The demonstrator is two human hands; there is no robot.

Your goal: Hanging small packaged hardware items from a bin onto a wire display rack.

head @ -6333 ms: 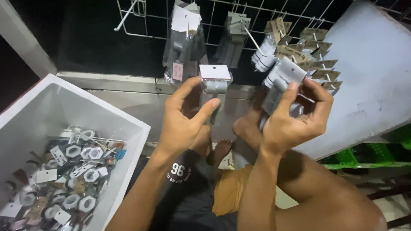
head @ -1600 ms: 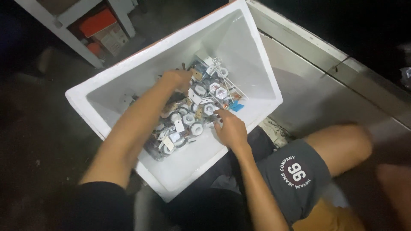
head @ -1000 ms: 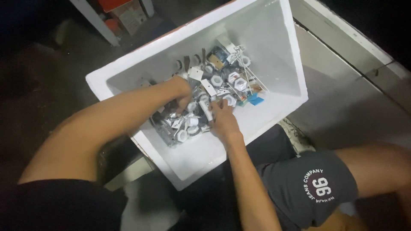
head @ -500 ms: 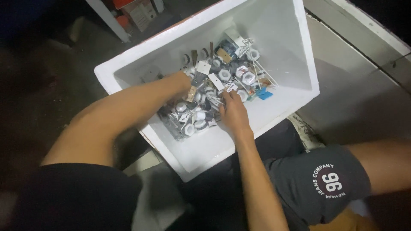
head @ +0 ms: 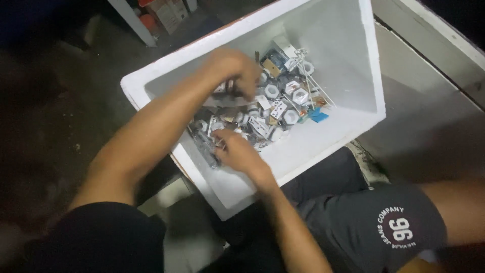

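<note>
Filling the white foam box (head: 353,60): small carded silver fittings (head: 283,103), jumbled.

single head view, looking steeply down, close over white foam box (head: 353,60)

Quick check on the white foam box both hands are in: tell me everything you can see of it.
The white foam box looks like thick-walled polystyrene, open-topped, no lid in view. It sits on the floor against the seated person's leg, skewed to the frame. A heap of small packaged parts covers part of its bottom; the far end is bare. The left hand and right hand are both down among the parts.
</note>
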